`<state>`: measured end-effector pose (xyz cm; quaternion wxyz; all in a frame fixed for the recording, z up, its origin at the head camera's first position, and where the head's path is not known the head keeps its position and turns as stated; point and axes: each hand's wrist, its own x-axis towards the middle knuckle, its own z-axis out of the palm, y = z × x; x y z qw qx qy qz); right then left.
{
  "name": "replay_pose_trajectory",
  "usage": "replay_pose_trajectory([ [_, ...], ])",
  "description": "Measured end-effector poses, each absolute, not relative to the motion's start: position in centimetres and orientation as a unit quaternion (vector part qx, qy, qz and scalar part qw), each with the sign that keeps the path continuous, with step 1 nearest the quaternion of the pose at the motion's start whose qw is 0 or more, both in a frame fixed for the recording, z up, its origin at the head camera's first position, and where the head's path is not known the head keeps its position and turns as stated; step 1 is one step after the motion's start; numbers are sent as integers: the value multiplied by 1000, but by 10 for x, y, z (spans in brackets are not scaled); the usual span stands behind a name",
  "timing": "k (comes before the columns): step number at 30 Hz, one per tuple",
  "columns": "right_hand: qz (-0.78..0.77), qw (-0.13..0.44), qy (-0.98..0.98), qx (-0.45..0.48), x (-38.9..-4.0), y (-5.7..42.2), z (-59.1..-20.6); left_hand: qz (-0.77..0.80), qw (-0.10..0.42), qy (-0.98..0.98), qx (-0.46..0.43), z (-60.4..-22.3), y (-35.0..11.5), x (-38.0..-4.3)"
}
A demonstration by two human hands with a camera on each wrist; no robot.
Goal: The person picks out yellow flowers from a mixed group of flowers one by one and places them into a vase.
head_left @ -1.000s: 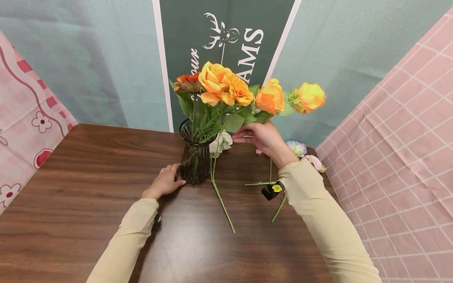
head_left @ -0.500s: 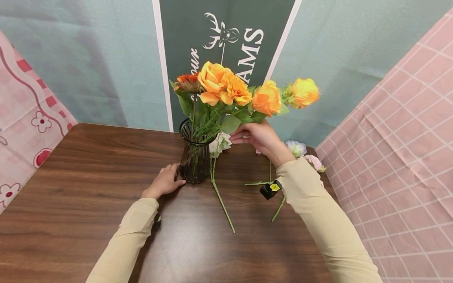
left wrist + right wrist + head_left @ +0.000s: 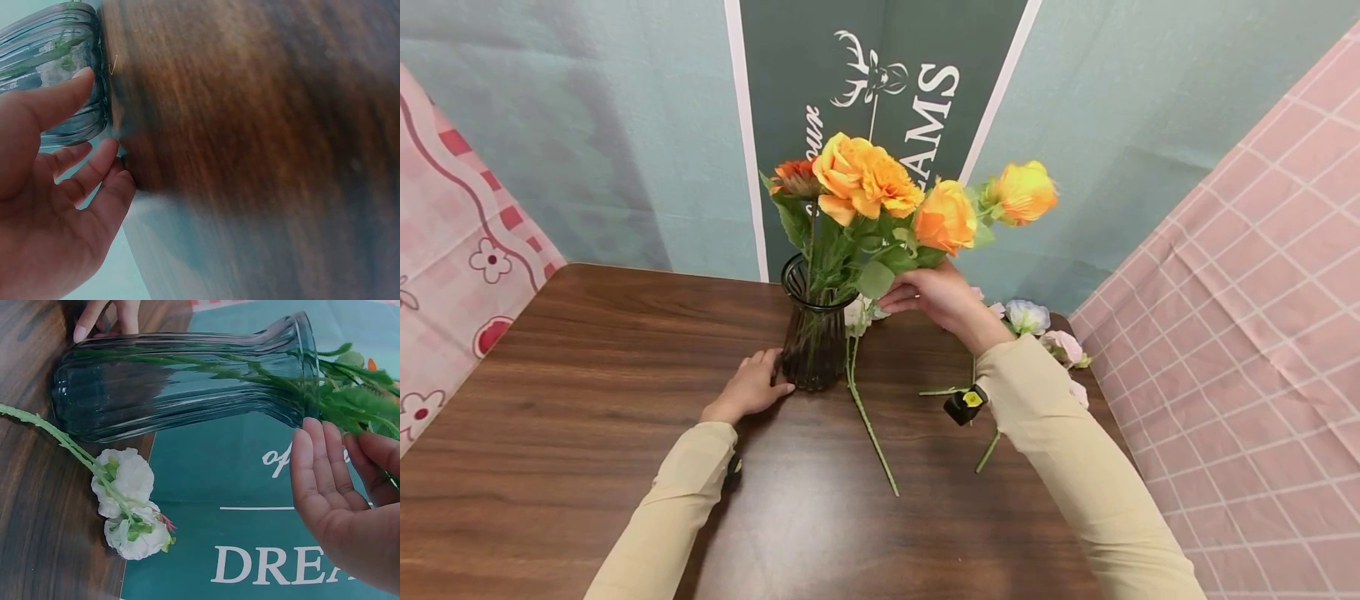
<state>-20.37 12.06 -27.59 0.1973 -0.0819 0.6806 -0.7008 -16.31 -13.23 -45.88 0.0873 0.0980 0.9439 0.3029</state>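
Observation:
A dark ribbed glass vase [image 3: 814, 350] stands upright on the table, holding green stems topped by orange blooms [image 3: 857, 179] and a rust-red flower [image 3: 796, 178]. Low at its left side, my left hand [image 3: 748, 387] holds the base, thumb on the near side and fingers at the other. My right hand [image 3: 936, 296] is just right of the vase's mouth. Its thumb and index finger pinch a green rose stem, while the other fingers extend toward the rim [image 3: 307, 369]. Above that hand, an orange rose [image 3: 946, 218] and a yellow-orange rose [image 3: 1022, 193] lean right.
A white flower [image 3: 131, 487] lies right of the vase, its long stem [image 3: 872, 433] running toward the near edge. Farther right lie a pale blue flower [image 3: 1028, 317] and pink flowers [image 3: 1063, 346], partly behind the right arm. A printed cloth [image 3: 685, 125] hangs behind the table.
My right hand has shifted slightly left toward the vase, and the two leaning roses have moved left with it. The orange blooms in the vase have shifted a little left. The left hand stays put.

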Motion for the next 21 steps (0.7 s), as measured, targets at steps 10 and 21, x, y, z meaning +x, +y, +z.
replay_pose_trajectory([
  [10, -647, 234, 720, -92, -203, 111, -282, 304, 84, 944, 100, -460, -132, -164],
  [21, -634, 220, 736, -91, -204, 106, -280, 303, 89, 944, 94, -460, -132, -164],
])
